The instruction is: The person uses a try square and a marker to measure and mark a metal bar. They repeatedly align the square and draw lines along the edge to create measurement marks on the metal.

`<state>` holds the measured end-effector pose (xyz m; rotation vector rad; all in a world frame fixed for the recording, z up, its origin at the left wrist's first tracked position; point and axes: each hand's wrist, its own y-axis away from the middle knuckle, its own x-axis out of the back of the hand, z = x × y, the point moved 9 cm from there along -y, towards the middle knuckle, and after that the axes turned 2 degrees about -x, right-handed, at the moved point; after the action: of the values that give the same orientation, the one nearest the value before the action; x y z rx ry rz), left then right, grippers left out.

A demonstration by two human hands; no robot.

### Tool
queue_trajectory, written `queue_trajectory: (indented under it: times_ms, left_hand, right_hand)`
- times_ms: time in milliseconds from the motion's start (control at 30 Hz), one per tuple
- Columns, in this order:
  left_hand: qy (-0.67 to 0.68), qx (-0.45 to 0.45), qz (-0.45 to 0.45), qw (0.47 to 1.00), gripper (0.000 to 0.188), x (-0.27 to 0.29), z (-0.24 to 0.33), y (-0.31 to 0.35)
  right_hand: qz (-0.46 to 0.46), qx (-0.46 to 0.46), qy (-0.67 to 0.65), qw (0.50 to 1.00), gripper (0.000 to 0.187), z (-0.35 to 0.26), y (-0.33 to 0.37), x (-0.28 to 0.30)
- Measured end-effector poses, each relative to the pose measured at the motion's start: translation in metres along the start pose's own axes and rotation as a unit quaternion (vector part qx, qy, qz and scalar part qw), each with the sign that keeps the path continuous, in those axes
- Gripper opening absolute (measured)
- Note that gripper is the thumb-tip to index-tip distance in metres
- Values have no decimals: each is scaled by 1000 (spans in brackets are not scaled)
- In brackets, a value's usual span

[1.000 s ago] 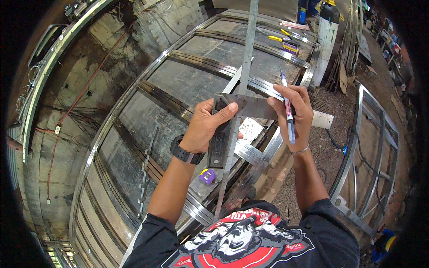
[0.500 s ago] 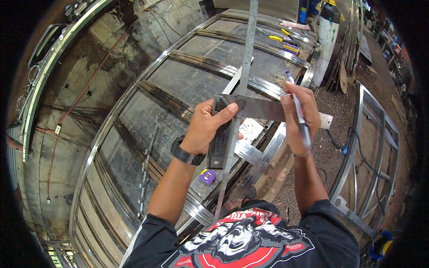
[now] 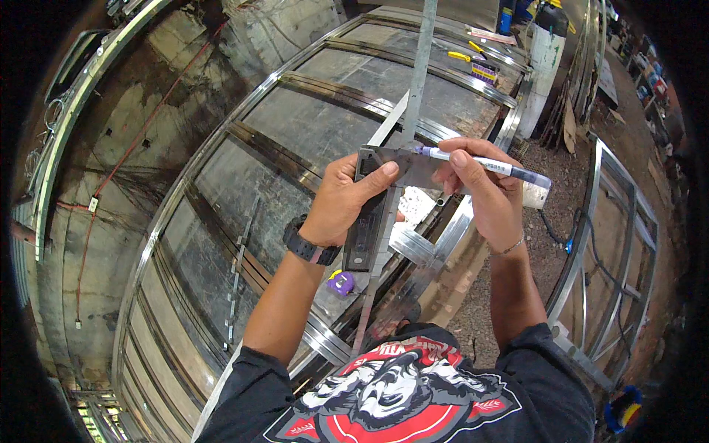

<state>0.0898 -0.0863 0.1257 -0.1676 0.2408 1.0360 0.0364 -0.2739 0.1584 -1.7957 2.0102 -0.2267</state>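
My left hand (image 3: 336,199) clamps a try square (image 3: 360,247) against a long, narrow metal bar (image 3: 421,70), thumb on top near the corner. The square's dark stock runs along the bar toward me, and its steel blade crosses the bar to the right. Between the thumb and fingers of my right hand (image 3: 489,199) is a marker pen (image 3: 509,170), lying nearly level above the blade. Its purplish tip points left, close to where blade and bar cross; I cannot tell whether it touches. Below the square lies a purple tape measure (image 3: 340,283).
A large metal frame (image 3: 325,87) with crossbars spreads beneath my hands. Yellow-handled pliers (image 3: 459,56) and a small purple box (image 3: 484,72) rest at its far end. A gas cylinder (image 3: 545,70) stands far right, and another metal frame (image 3: 628,221) lies on the right.
My right hand has turned the marker pen from upright to nearly level and brought its tip left to the bar. My left hand still holds the square there.
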Motion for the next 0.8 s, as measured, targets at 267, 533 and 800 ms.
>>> queue_trajectory:
  times_ms: [267, 533, 800]
  left_hand:
    - [-4, -9, 1, 1000, 22, 2, -1, 0]
    - [12, -4, 6, 1000, 21, 8, -5, 0]
    - [23, 16, 9, 1000, 22, 23, -20, -3]
  right_hand:
    - [-8, -15, 19, 1000, 27, 1, -1, -4]
    - [-4, -20, 44, 999, 26, 2, 2, 2]
    - [126, 124, 172, 969, 33, 3, 16, 21]
